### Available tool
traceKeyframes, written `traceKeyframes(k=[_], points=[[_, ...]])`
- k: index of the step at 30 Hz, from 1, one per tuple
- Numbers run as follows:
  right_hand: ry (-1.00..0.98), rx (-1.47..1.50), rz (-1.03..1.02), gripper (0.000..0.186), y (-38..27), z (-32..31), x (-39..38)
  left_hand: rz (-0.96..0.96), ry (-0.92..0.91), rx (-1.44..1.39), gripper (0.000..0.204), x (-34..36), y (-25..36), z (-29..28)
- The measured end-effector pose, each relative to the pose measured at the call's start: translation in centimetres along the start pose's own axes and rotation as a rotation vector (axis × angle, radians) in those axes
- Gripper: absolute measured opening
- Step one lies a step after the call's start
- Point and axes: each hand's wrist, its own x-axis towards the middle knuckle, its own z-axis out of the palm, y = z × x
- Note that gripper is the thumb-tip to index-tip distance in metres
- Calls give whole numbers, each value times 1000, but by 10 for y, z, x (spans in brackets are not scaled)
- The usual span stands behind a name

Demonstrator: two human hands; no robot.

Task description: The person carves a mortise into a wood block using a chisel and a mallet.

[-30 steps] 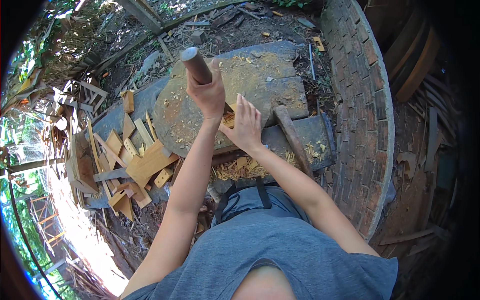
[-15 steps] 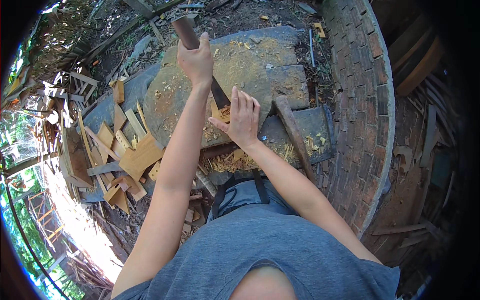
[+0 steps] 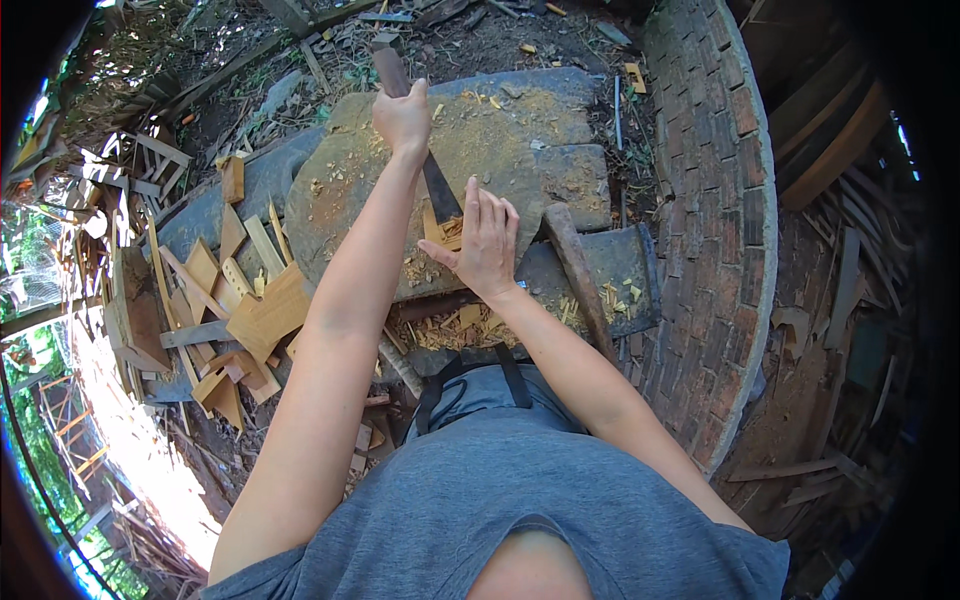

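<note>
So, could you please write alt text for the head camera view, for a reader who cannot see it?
Seen from above, a person's left hand grips the wooden handle of a dark-bladed chopping knife over a flat grey stone slab, while the right hand steadies a small pale wood piece. Cut wooden offcuts lie heaped to the left.

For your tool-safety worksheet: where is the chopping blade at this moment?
In the head view, the chopping blade sits at upper centre over the stone slab, its handle gripped by the left hand, its edge beside the right hand steadying a small wood piece.
</note>
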Motion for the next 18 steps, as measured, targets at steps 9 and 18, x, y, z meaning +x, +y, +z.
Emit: traceKeyframes(k=[9,18], points=[[-29,50,-24,113,9,-5,-3,326,149,-114,32,-65,74,-44],[-4,100,139,99,1,-17,-41,434,97,-224,29,-123,92,-66]])
